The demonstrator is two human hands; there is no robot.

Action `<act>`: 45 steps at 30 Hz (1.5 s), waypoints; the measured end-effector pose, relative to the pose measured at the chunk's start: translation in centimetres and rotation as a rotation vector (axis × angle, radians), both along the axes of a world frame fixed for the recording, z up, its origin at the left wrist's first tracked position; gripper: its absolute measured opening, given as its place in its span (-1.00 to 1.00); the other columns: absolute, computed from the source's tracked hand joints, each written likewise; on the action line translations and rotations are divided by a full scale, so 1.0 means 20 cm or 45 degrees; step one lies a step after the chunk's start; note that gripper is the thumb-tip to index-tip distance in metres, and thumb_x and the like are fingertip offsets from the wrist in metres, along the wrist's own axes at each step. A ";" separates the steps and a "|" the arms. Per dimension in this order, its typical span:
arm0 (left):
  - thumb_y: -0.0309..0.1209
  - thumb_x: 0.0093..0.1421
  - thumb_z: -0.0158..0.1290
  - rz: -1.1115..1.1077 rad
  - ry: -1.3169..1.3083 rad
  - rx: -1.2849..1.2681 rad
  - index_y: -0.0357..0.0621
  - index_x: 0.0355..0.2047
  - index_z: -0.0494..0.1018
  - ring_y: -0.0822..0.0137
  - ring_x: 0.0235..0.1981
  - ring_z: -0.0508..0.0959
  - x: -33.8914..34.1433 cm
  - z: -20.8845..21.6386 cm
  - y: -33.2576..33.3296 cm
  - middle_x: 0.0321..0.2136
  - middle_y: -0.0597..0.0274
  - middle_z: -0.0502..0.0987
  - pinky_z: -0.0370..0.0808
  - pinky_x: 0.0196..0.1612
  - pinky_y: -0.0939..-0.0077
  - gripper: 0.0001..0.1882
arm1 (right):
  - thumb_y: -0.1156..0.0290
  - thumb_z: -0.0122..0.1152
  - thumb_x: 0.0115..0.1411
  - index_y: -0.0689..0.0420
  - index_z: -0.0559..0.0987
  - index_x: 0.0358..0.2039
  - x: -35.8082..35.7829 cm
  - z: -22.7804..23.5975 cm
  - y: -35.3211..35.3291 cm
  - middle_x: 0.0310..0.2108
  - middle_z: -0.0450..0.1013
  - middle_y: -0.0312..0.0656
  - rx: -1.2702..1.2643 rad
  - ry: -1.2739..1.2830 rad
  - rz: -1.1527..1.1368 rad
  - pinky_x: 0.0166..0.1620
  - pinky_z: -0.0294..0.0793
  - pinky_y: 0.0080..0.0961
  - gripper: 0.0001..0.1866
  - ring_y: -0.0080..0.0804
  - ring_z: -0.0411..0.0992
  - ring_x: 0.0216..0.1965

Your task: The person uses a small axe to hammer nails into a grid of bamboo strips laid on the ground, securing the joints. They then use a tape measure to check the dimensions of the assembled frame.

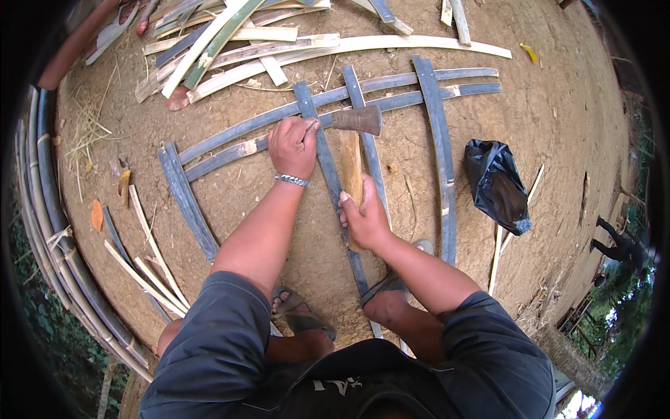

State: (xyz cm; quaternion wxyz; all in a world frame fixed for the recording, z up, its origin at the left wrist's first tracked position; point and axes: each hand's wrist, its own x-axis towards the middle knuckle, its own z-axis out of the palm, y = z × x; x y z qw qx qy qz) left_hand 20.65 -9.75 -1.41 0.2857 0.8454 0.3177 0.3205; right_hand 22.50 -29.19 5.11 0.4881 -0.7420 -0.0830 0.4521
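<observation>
My right hand (364, 213) is wrapped round the wooden handle of a hatchet (351, 157). Its rusty head (363, 120) is over the lower of two dark split-bamboo cross strips (408, 99). Close by on the left, my left hand (292, 148) is closed in a pinch at a dark bamboo slat (325, 157), where the slat crosses that strip; what the fingertips hold is too small to make out. Other upright slats, one on the far left (187, 199) and one on the right (437, 140), lie across the strips on the dirt ground, forming a frame.
A pile of split bamboo (237, 52) lies at the back left. To the right sits a black plastic bag (495, 185). Long bamboo poles (52, 230) line the left edge. Loose strips (150, 276) lie near my left leg. My sandalled feet (303, 314) flank the middle slats.
</observation>
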 end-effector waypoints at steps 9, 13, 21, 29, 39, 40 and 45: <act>-0.47 0.10 0.29 -0.039 -0.083 -0.068 -0.10 -0.40 0.63 0.15 -0.28 0.63 -0.02 -0.02 0.02 -0.35 0.18 0.66 0.48 -0.14 0.29 -0.94 | 0.41 0.08 0.41 0.18 0.17 0.25 0.00 -0.03 -0.03 -0.47 0.42 -0.28 -0.030 -0.174 0.112 -0.43 0.45 -0.51 -0.51 -0.55 0.41 -0.53; -0.46 0.09 0.30 -0.048 -0.066 -0.035 -0.12 -0.41 0.61 0.12 -0.28 0.62 -0.01 -0.01 0.01 -0.34 0.18 0.64 0.48 -0.18 0.27 -0.92 | 0.38 0.10 0.39 0.19 0.17 0.27 0.01 -0.01 -0.06 -0.49 0.44 -0.25 -0.097 -0.219 0.159 -0.41 0.47 -0.45 -0.48 -0.50 0.44 -0.54; -0.42 0.08 0.30 -0.022 -0.044 -0.015 -0.08 -0.41 0.61 0.14 -0.30 0.57 0.00 -0.02 0.01 -0.36 0.22 0.56 0.43 -0.20 0.26 -0.92 | 0.32 0.10 0.39 0.20 0.19 0.27 -0.02 0.01 -0.07 -0.46 0.49 -0.15 -0.173 -0.250 0.209 -0.38 0.48 -0.38 -0.47 -0.38 0.49 -0.51; -0.41 0.10 0.28 -0.011 0.027 0.038 -0.09 -0.39 0.60 0.11 -0.30 0.57 -0.01 -0.03 0.01 -0.35 0.20 0.56 0.43 -0.22 0.23 -0.91 | 0.33 0.09 0.37 0.18 0.17 0.27 0.07 0.08 0.02 -0.10 0.49 0.38 -0.199 -0.404 0.319 0.02 0.43 0.09 -0.46 0.39 0.47 -0.06; -0.48 0.02 0.22 -0.027 -0.007 0.007 -0.11 -0.39 0.59 0.09 -0.26 0.58 -0.01 -0.01 0.01 -0.32 0.19 0.58 0.44 -0.16 0.24 -0.89 | 0.34 0.08 0.36 0.16 0.15 0.30 0.08 0.07 0.05 -0.08 0.47 0.41 -0.173 -0.560 0.415 0.02 0.43 0.10 -0.43 0.43 0.45 -0.05; -0.48 0.03 0.23 -0.028 0.000 0.014 -0.11 -0.39 0.59 0.10 -0.26 0.58 0.00 -0.01 0.01 -0.32 0.19 0.58 0.44 -0.17 0.24 -0.89 | 0.35 0.08 0.36 0.16 0.15 0.30 0.08 0.07 0.05 -0.08 0.47 0.41 -0.175 -0.572 0.421 0.02 0.43 0.10 -0.43 0.43 0.44 -0.05; -0.46 0.02 0.24 -0.024 0.029 -0.010 -0.10 -0.40 0.58 0.10 -0.26 0.58 -0.01 -0.01 0.01 -0.33 0.20 0.58 0.44 -0.17 0.25 -0.90 | 0.34 0.07 0.36 0.18 0.17 0.32 0.10 0.13 0.08 -0.04 0.46 0.39 -0.249 -0.591 0.425 0.03 0.44 0.09 -0.43 0.41 0.45 -0.04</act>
